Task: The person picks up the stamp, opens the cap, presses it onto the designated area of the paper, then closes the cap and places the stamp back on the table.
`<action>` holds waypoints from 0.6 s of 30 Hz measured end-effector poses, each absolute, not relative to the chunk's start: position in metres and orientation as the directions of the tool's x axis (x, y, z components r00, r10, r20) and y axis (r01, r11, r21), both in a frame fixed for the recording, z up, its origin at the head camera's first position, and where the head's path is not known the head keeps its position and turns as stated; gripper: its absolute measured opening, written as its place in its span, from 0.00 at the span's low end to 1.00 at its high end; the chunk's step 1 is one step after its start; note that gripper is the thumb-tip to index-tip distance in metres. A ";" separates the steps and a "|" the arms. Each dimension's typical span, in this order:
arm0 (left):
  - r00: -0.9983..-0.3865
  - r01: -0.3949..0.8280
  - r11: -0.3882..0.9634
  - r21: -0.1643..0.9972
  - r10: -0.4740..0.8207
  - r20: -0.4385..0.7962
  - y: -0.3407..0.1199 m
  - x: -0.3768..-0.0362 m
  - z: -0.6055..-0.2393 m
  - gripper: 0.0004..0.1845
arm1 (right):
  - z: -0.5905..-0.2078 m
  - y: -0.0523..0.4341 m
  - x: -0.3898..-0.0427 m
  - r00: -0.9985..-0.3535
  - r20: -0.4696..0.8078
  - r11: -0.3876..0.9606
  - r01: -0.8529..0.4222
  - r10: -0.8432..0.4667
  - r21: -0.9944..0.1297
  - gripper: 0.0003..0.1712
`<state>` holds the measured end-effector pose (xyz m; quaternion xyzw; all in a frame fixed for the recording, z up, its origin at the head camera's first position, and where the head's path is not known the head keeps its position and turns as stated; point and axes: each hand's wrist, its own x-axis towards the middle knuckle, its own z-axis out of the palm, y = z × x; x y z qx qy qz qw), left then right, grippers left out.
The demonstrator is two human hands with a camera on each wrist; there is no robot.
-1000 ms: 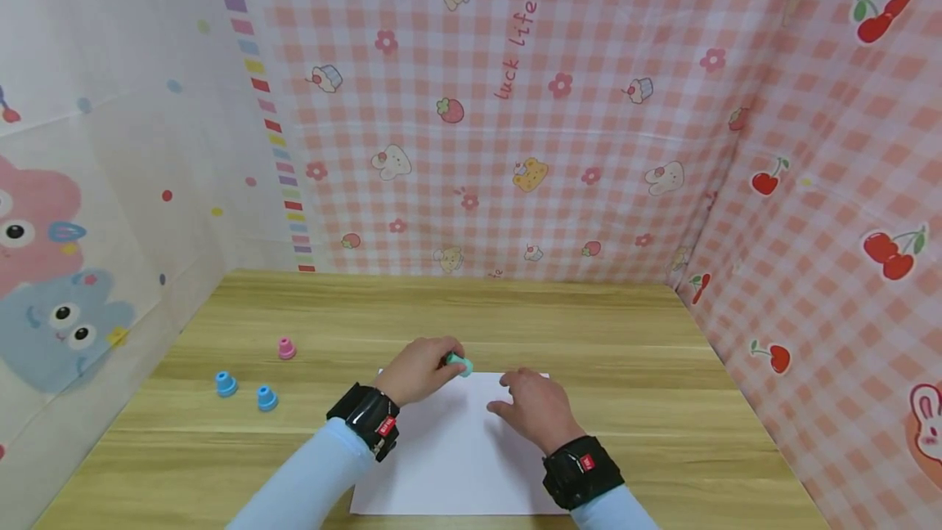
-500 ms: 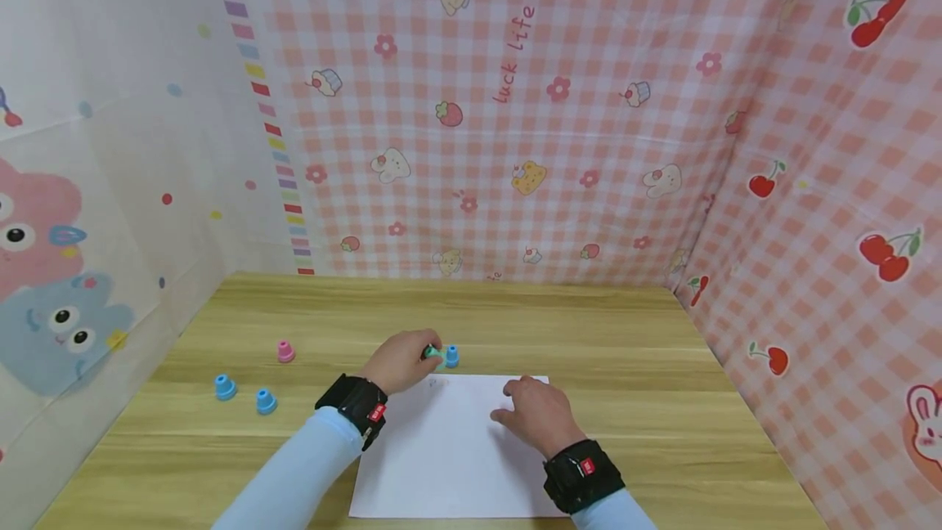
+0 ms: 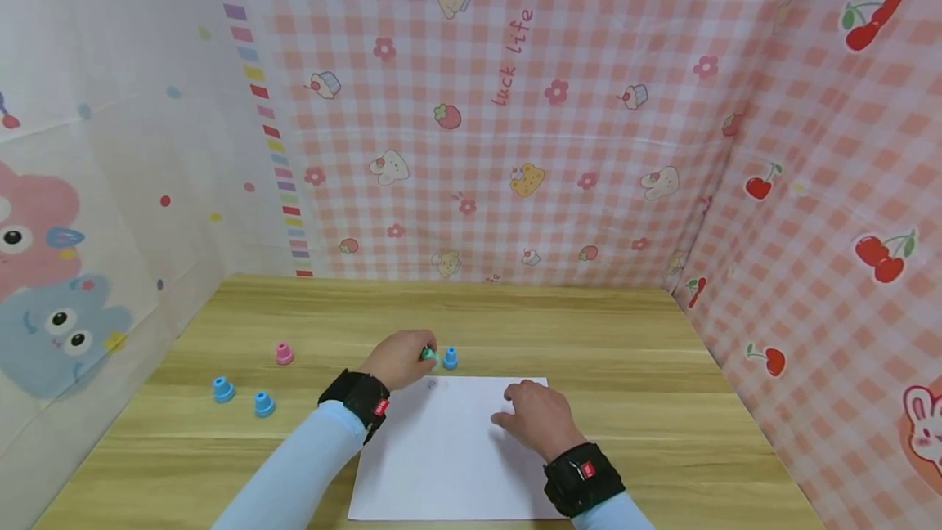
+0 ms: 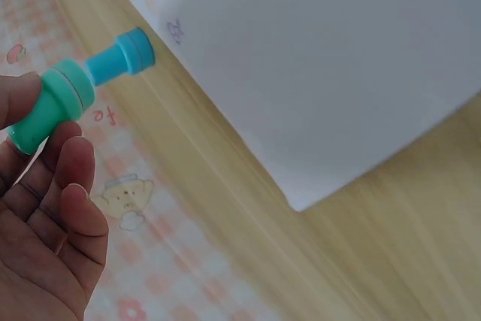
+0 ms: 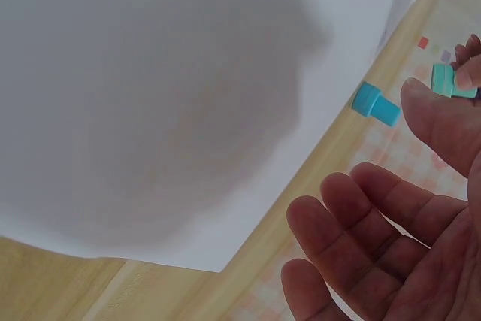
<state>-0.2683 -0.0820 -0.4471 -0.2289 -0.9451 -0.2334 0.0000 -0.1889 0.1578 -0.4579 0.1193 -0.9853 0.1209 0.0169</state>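
My left hand (image 3: 401,360) pinches a green toy stamp (image 4: 62,99) between thumb and fingers, just past the far edge of a white sheet of paper (image 3: 456,452). Right beside it a blue stamp (image 3: 450,358) stands on the table behind that edge. In the left wrist view a small purple mark (image 4: 174,31) and a faint orange one (image 4: 151,1) show on the paper near the edge. My right hand (image 3: 543,417) hovers over the right part of the sheet, fingers loosely bent, holding nothing; its shadow falls on the paper in the right wrist view.
On the left of the wooden table (image 3: 589,317) stand a pink stamp (image 3: 284,353) and two more blue stamps, one further left (image 3: 223,389) and one nearer the paper (image 3: 264,404). Patterned cloth walls (image 3: 471,137) close off the back and both sides.
My left hand has moved left with the green stamp, bringing the blue stamp and the marks on the paper into view. The right hand has barely moved.
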 end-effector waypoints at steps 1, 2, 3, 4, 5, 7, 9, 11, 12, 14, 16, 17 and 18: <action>-0.891 0.440 0.784 0.437 0.441 0.106 -0.080 -0.269 -0.446 0.07 | -0.458 0.158 -0.189 -0.971 0.062 0.942 -0.238 -0.230 -0.235 0.19; -0.888 0.447 0.785 0.430 0.449 0.103 -0.078 -0.270 -0.445 0.07 | -0.458 0.158 -0.189 -0.971 0.063 0.942 -0.239 -0.230 -0.234 0.19; -0.885 0.452 0.787 0.420 0.456 0.099 -0.075 -0.271 -0.444 0.07 | -0.459 0.158 -0.189 -0.971 0.064 0.942 -0.239 -0.230 -0.235 0.19; -0.880 0.459 0.786 0.413 0.465 0.094 -0.073 -0.272 -0.442 0.08 | -0.459 0.159 -0.189 -0.971 0.066 0.942 -0.239 -0.230 -0.234 0.19; -0.876 0.466 0.785 0.408 0.474 0.089 -0.070 -0.273 -0.440 0.08 | -0.459 0.159 -0.189 -0.970 0.069 0.943 -0.241 -0.231 -0.231 0.19; -0.865 0.486 0.782 0.390 0.495 0.085 -0.063 -0.275 -0.437 0.09 | -0.459 0.160 -0.189 -0.970 0.071 0.943 -0.241 -0.231 -0.228 0.18; -0.855 0.503 0.781 0.370 0.511 0.082 -0.057 -0.277 -0.434 0.10 | -0.459 0.161 -0.188 -0.970 0.074 0.943 -0.243 -0.232 -0.226 0.18; -0.845 0.522 0.780 0.346 0.529 0.081 -0.050 -0.279 -0.432 0.10 | -0.459 0.162 -0.187 -0.969 0.075 0.943 -0.246 -0.235 -0.225 0.18; -0.839 0.533 0.779 0.330 0.538 0.083 -0.047 -0.280 -0.431 0.10 | -0.460 0.163 -0.187 -0.969 0.076 0.943 -0.247 -0.236 -0.224 0.18; -0.828 0.552 0.777 0.303 0.554 0.088 -0.041 -0.281 -0.430 0.10 | -0.460 0.164 -0.187 -0.968 0.079 0.943 -0.251 -0.239 -0.221 0.18; -0.814 0.574 0.771 0.275 0.572 0.097 -0.036 -0.284 -0.429 0.09 | -0.461 0.165 -0.187 -0.968 0.081 0.942 -0.250 -0.238 -0.222 0.18; -0.808 0.585 0.767 0.263 0.580 0.103 -0.033 -0.285 -0.429 0.09 | -0.461 0.166 -0.187 -0.968 0.083 0.943 -0.249 -0.236 -0.222 0.18; -0.801 0.596 0.764 0.248 0.588 0.112 -0.031 -0.286 -0.429 0.08 | -0.461 0.167 -0.187 -0.968 0.087 0.944 -0.248 -0.234 -0.219 0.18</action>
